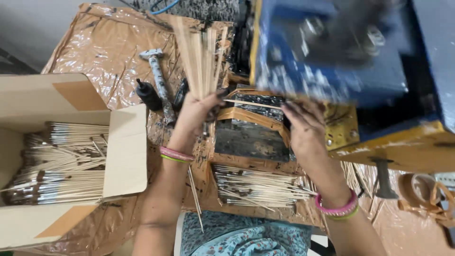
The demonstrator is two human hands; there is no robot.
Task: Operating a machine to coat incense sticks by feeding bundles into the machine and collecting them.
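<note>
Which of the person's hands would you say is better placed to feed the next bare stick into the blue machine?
Probably the right hand: it already pinches a single stick at the blue machine. The left hand is occupied gripping the upright bundle of bare sticks.

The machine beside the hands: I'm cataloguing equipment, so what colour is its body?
Blue metal machine body, speckled pale, on a yellow base; head view.

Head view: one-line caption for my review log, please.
Left hand holds a fan of bare sticks; right hand feeds one stick toward a blue machine.
</note>
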